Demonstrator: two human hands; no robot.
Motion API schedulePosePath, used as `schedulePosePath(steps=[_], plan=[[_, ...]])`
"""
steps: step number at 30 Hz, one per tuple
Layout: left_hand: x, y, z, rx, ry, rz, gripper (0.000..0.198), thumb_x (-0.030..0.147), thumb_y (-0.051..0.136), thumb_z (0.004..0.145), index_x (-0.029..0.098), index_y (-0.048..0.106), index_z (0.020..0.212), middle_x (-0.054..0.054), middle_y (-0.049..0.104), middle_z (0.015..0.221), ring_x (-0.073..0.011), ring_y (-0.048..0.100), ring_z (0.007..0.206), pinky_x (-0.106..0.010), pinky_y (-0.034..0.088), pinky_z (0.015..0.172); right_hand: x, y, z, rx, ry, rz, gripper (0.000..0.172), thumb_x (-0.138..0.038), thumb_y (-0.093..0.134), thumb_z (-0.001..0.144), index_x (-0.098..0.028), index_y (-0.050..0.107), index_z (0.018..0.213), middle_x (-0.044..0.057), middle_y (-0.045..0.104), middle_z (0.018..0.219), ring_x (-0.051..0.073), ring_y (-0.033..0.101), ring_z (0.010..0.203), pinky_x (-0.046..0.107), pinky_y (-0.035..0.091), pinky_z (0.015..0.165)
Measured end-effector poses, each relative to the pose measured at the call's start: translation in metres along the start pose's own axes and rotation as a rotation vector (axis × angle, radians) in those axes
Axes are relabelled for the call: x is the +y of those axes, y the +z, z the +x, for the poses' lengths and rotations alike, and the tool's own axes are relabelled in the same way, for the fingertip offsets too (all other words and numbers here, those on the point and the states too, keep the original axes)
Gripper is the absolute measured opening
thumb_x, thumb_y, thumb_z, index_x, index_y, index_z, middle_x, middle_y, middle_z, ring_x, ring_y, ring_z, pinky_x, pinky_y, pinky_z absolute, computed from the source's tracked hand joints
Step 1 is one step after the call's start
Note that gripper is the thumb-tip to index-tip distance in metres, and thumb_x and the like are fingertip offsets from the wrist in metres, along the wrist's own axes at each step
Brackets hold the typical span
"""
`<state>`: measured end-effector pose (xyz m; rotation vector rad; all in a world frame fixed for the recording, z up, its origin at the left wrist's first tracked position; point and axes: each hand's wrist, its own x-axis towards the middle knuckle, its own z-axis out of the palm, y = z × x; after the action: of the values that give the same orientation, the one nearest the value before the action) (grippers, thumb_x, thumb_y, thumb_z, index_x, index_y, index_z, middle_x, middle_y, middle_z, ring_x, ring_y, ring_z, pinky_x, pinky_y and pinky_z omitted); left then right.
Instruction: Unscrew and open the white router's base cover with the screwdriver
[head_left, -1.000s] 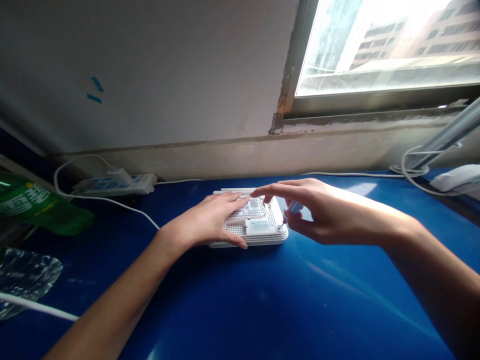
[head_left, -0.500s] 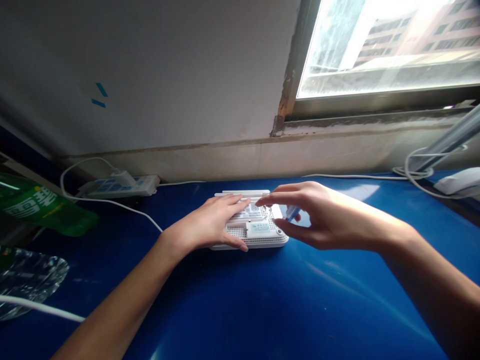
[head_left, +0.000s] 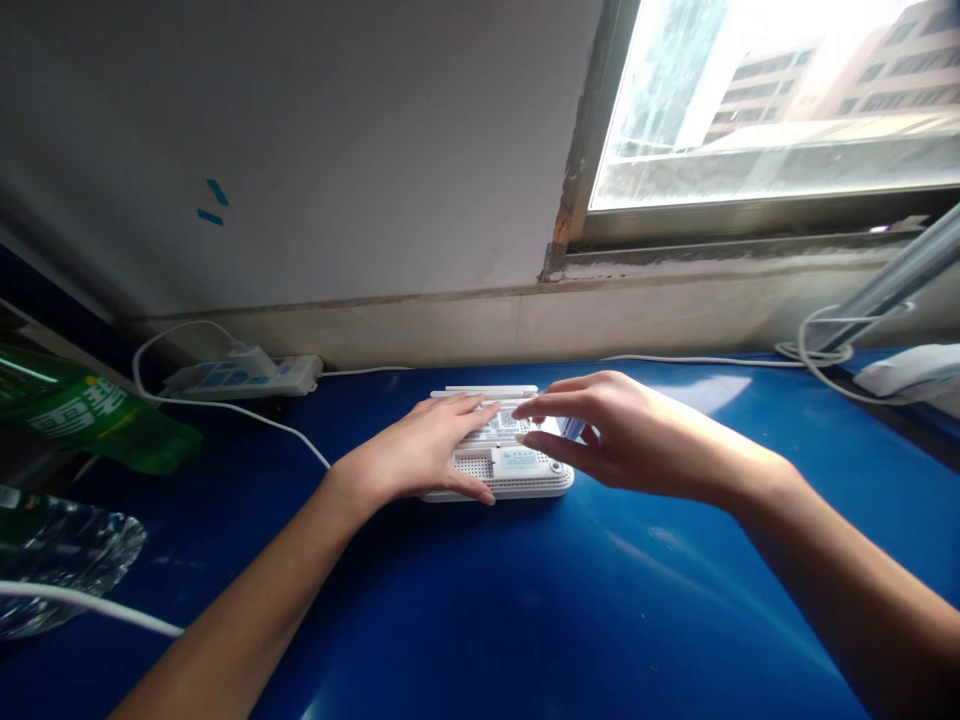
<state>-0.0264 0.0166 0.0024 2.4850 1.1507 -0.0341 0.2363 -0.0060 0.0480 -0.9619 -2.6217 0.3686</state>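
A white router (head_left: 536, 482) lies on the blue table, its vented, labelled underside facing up and its antennas (head_left: 491, 391) folded along the far side. My left hand (head_left: 424, 448) rests flat across its left part, fingers stretched out and thumb spread toward the near edge. Over the right part is my right hand (head_left: 611, 430), thumb and index finger a little apart with their tips at the label. A small blue-and-white thing (head_left: 573, 428) is tucked in the curled fingers of that hand, mostly hidden; its kind is unclear.
A power strip (head_left: 296, 375) with a plugged-in white adapter stands by the wall at left, its cable (head_left: 255, 413) running toward my left arm. Green bottle (head_left: 112, 425) and clear bottle (head_left: 82, 550) lie far left. A metal pole (head_left: 892, 275) with wrapped cable stands at right.
My right hand has shifted slightly left, and its thumb has moved inward over the router, closer to the index fingertip. The left hand stays in place on the router.
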Motion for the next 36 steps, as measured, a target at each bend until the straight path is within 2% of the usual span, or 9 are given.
schedulePosePath(steps=[5,8,12,18,24,26,29,31,36], plan=[[-0.0010,0.0007,0.0005,-0.013,-0.034,0.003,0.109,0.072,0.083,0.078,0.027,0.039,0.166,-0.012,0.034,0.173,-0.0367,0.030,0.162,-0.048,0.024,0.131,0.0092,0.0051,0.0017,0.021,-0.037,0.018,0.024,-0.030,0.063,0.106,-0.023,0.085,0.108,0.009,0.084,0.100,0.022,0.079,0.079,0.027,0.056,0.069],[0.0000,-0.0001,0.0002,-0.013,-0.029,0.000,0.109,0.070,0.084,0.078,0.028,0.038,0.167,-0.011,0.033,0.174,-0.0350,0.029,0.162,-0.046,0.024,0.132,0.0108,0.0029,-0.0009,0.020,-0.035,0.011,0.029,-0.025,0.062,0.105,-0.027,0.078,0.129,0.008,0.083,0.114,0.021,0.079,0.088,0.027,0.055,0.073],[-0.0006,-0.0004,0.0004,-0.007,-0.013,0.000,0.105,0.068,0.085,0.079,0.027,0.041,0.165,-0.010,0.032,0.174,-0.0317,0.029,0.163,-0.043,0.024,0.131,0.0058,-0.0014,-0.0034,-0.024,-0.026,-0.009,0.061,-0.013,0.065,0.095,-0.029,0.059,0.153,0.006,0.079,0.120,0.019,0.075,0.088,0.026,0.055,0.072],[-0.0033,0.0012,0.0006,-0.008,-0.016,-0.010,0.110,0.072,0.083,0.078,0.027,0.036,0.167,-0.012,0.032,0.174,-0.0348,0.028,0.162,-0.046,0.023,0.132,0.0020,0.0039,0.0009,-0.024,0.041,-0.060,0.027,-0.031,0.058,0.107,-0.026,0.079,0.124,0.007,0.081,0.107,0.021,0.076,0.084,0.030,0.052,0.069],[-0.0002,-0.0007,-0.0002,-0.005,-0.011,-0.011,0.110,0.067,0.085,0.079,0.028,0.033,0.168,-0.012,0.034,0.174,-0.0335,0.030,0.162,-0.044,0.026,0.130,0.0025,0.0026,-0.0047,-0.025,-0.016,-0.006,0.071,-0.010,0.064,0.093,-0.030,0.049,0.160,0.008,0.073,0.132,0.021,0.073,0.102,0.029,0.055,0.078],[-0.0009,-0.0001,0.0003,-0.004,-0.009,-0.011,0.111,0.067,0.085,0.079,0.027,0.034,0.168,-0.012,0.033,0.174,-0.0338,0.030,0.162,-0.045,0.025,0.131,0.0027,0.0018,-0.0052,-0.024,-0.005,-0.014,0.064,-0.018,0.067,0.095,-0.030,0.053,0.157,0.008,0.074,0.129,0.022,0.074,0.098,0.029,0.056,0.077],[-0.0028,0.0017,0.0014,0.006,-0.009,-0.009,0.111,0.069,0.085,0.077,0.026,0.037,0.167,-0.012,0.033,0.174,-0.0342,0.029,0.162,-0.045,0.023,0.132,0.0056,0.0023,-0.0032,-0.030,0.037,-0.032,0.033,-0.034,0.061,0.106,-0.030,0.071,0.136,0.006,0.080,0.109,0.019,0.075,0.080,0.028,0.053,0.067],[-0.0032,0.0021,0.0016,0.005,-0.011,-0.007,0.111,0.068,0.086,0.077,0.025,0.038,0.167,-0.011,0.034,0.173,-0.0333,0.030,0.162,-0.044,0.023,0.132,0.0080,0.0024,-0.0024,-0.030,0.044,-0.020,0.027,-0.032,0.057,0.108,-0.029,0.075,0.128,0.006,0.082,0.107,0.019,0.077,0.082,0.027,0.053,0.069],[-0.0003,-0.0008,0.0002,-0.005,-0.017,-0.003,0.107,0.066,0.086,0.079,0.025,0.039,0.166,-0.009,0.034,0.174,-0.0312,0.030,0.162,-0.042,0.023,0.132,0.0072,-0.0015,-0.0061,-0.045,-0.003,0.004,0.061,-0.016,0.064,0.095,-0.032,0.056,0.153,0.006,0.074,0.132,0.022,0.075,0.103,0.027,0.057,0.078]])
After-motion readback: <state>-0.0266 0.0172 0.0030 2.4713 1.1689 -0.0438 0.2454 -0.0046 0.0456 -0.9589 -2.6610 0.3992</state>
